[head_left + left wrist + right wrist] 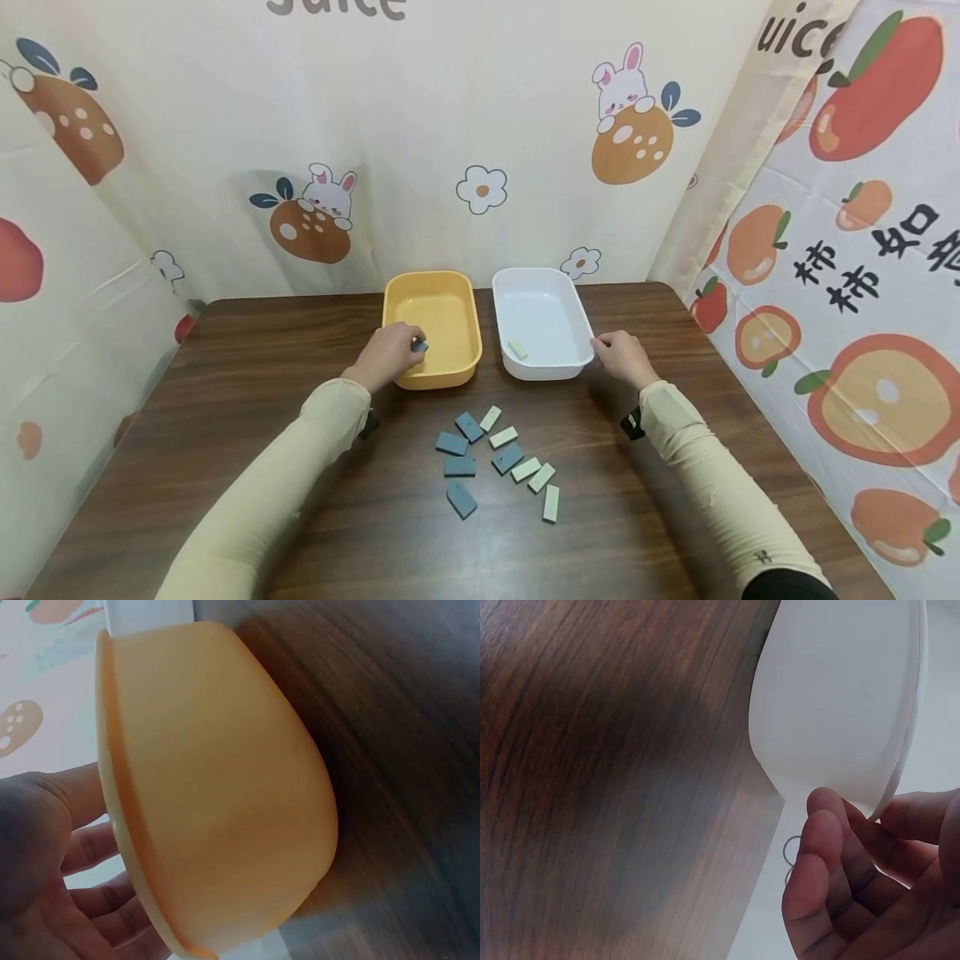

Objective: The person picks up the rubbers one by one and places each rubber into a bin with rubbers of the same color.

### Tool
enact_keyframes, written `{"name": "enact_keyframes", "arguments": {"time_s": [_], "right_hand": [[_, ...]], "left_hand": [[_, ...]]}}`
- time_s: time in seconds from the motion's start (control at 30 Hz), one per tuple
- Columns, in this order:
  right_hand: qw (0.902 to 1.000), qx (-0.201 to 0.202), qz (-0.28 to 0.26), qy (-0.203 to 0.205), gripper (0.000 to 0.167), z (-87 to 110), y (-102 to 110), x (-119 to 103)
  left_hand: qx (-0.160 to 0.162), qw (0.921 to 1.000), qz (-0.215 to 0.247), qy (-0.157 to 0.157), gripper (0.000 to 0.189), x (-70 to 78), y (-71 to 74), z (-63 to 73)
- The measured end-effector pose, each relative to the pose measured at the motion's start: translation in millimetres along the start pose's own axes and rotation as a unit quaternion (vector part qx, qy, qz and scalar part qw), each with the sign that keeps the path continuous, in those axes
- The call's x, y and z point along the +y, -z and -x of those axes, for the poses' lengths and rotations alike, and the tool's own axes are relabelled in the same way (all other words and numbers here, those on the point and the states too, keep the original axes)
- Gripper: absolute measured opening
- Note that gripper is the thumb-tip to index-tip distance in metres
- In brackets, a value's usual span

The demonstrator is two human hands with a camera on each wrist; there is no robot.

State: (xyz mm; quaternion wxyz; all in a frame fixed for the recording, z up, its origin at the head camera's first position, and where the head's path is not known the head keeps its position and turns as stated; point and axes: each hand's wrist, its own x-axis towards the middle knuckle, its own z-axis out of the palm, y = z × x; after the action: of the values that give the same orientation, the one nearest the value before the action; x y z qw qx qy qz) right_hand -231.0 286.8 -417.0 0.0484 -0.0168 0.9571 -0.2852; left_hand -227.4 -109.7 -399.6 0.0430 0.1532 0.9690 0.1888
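Note:
My left hand [392, 353] is over the left side of the yellow bin [467, 367], pinching a blue tile [419, 345]. In the left wrist view its fingers reach over the bin's rim, and the wall hides the tile. With thumb and fingers, my right hand [624, 357] pinches the rim of the white bin [551, 371] at its right front corner; the right wrist view shows this grip too. One pale green tile [518, 349] lies inside the white bin. Several blue tiles [460, 467] and pale green tiles [551, 504] lie scattered in front of the bins.
Both bins stand side by side near the far edge of the brown wooden table [360, 533], a narrow gap between them. Behind the table hangs a printed curtain [420, 125], and more printed cloth [885, 317] hangs along the right side.

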Motion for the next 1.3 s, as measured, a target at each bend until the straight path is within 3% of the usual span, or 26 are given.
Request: {"name": "enact_keyframes", "arguments": {"time_s": [0.33, 0.73, 0.97, 1.1, 1.3], "right_hand": [[1.0000, 0.002, 0.000, -0.002, 0.039, 1.3, 0.8, -1.6], [1.0000, 0.002, 0.000, -0.006, 0.040, 0.9, -0.3, -1.6], [1.0000, 0.005, 0.004, -0.004, 0.040, 0.6, -0.6, -1.5], [1.0000, 0.004, 0.002, -0.007, 0.040, 0.5, -1.0, -1.9], [0.9999, 0.001, 0.000, -0.011, 0.039, 0.9, 0.0, -3.5]], "left_hand": [[-0.024, 0.9993, -0.024, -0.018, 0.024, -0.2, -3.3, -17.8], [-0.047, 0.9974, -0.053, -0.013, 0.009, -2.3, -6.9, -29.8], [-0.067, 0.9951, -0.072, 0.003, 0.013, -0.6, -7.5, -32.4], [-0.077, 0.9943, -0.073, 0.014, 0.027, -1.6, -9.3, -34.6], [-0.075, 0.9948, -0.069, 0.006, 0.038, -6.2, -14.4, -37.6]]}}
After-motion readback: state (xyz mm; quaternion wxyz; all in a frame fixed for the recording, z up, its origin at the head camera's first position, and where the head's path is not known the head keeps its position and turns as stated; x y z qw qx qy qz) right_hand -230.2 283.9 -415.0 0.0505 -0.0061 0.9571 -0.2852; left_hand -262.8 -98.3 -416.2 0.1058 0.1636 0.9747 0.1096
